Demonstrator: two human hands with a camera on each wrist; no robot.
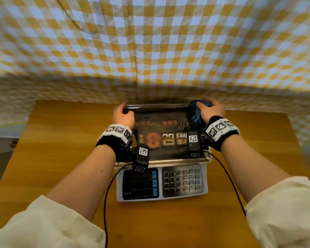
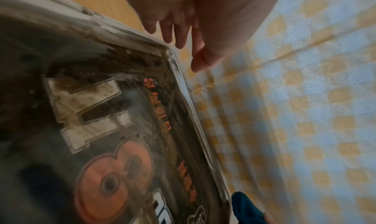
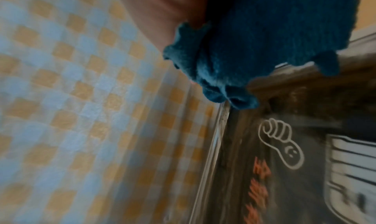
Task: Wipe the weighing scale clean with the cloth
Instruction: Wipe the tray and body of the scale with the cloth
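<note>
Right hand [image 1: 211, 110] has the blue cloth [image 1: 198, 111] bunched in curled fingers at the scale [image 1: 161, 158] tray's far right corner. Left hand [image 1: 123, 116] steadies the far left corner, fingers loosely bent, nothing pinched. Tray's still grimy imo, most wiping left.

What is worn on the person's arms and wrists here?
Both forearms are bare below rolled cream sleeves. Each wrist carries a black band with white blocks of square black-and-white markers, plus a small black camera unit bearing a marker. A black cable trails from each.

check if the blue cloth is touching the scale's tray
Touching. The right wrist view shows the blue cloth bunched over the far corner rim of the tray, no gap visible.
</note>
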